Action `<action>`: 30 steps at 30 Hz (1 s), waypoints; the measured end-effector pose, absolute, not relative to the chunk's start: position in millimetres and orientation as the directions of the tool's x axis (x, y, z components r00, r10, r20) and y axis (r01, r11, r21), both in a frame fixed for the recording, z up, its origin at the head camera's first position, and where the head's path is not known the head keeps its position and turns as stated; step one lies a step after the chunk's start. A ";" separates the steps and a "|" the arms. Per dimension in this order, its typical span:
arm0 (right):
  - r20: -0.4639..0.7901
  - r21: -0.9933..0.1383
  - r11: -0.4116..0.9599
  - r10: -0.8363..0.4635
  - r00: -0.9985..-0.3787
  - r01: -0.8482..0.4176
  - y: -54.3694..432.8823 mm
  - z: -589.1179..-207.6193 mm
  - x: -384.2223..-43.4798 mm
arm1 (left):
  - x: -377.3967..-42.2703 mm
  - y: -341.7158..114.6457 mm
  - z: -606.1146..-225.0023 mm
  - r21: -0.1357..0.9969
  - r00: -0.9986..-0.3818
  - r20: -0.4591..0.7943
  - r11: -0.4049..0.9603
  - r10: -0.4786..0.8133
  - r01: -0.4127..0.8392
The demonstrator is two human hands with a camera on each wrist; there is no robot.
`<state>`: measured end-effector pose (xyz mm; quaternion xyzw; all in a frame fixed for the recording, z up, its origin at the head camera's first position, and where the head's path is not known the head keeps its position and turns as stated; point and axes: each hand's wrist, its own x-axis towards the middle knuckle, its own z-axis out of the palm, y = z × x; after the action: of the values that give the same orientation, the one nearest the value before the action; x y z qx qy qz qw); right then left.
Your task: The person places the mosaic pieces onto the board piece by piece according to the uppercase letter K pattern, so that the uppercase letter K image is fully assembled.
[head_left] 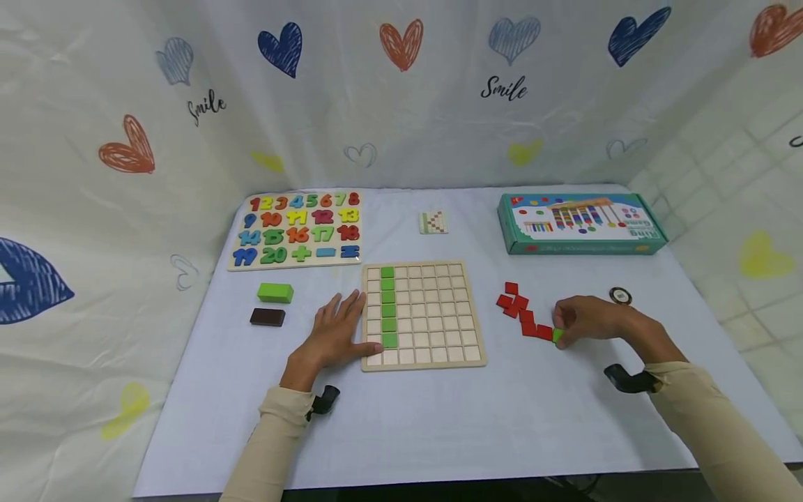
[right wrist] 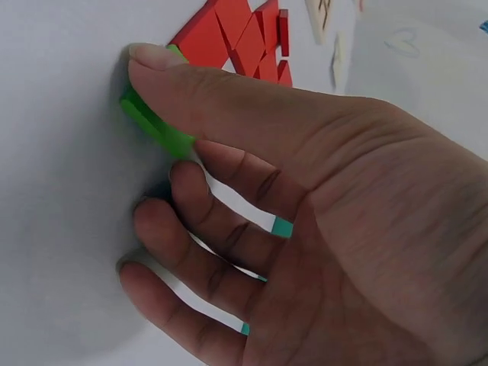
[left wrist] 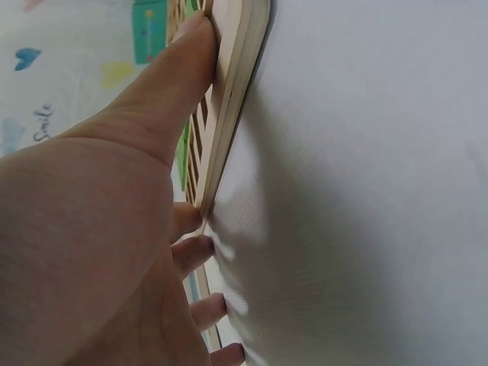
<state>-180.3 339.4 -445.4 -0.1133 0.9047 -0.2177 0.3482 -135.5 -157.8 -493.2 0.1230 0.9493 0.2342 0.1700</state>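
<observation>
Starting with the printed curtain [head_left: 401,118]: reading "Smile" twice in black script, with a stroke of lettering cut off at the right edge. Next, the white-covered table [head_left: 389,425], running out of view at lower right. On its far right, the teal box [head_left: 583,223], with lettering too small to make out; on its far left, the number board [head_left: 301,265], legible from 1 to 20, then plus, minus and equals. Centrally, the grid board [head_left: 433,308], lying flat, with a green column [head_left: 388,310] running from far edge towards near edge, second from left.

At its left edge, the left hand [head_left: 335,331], spread wide, with thumb over the rim and some cells hidden beneath. Well to the right, the right hand [head_left: 586,319], pinching narrowly.

Farther left, the green block [head_left: 274,293] and dark brown block [head_left: 267,317], both lengthwise left to right. Near the far edge, a patterned card [head_left: 433,223], too small to read. Just beyond the right wrist, a round piece [head_left: 620,295], hard to make out.

Smallest, the red tiles [head_left: 528,328], strung crookedly towards the green tile [head_left: 557,335] between right thumb and fingers, low at the table; mostly covered by the thumb, so cannot tell its long axis.
</observation>
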 end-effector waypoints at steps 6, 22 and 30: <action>-0.537 -0.501 0.863 -0.374 -0.756 -0.071 344.2 -449.9 -172.4 | -134.4 -157.4 -493.2 0.473 -0.908 -0.286 0.869 0.307 0.145; -0.415 -0.565 0.812 -0.431 -0.801 -0.145 317.0 -424.4 -183.0 | -136.3 -157.9 -494.0 0.482 -0.908 -0.278 0.863 0.313 0.150; -0.326 -0.623 0.734 -0.560 -0.762 -0.273 248.5 -431.6 -188.8 | -136.5 -158.8 -494.4 0.484 -0.910 -0.277 0.863 0.308 0.145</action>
<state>-188.8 248.5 -431.6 -0.2325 0.8954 -0.2814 0.2550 -136.5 -158.8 -494.4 0.1193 0.9491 0.2330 0.1750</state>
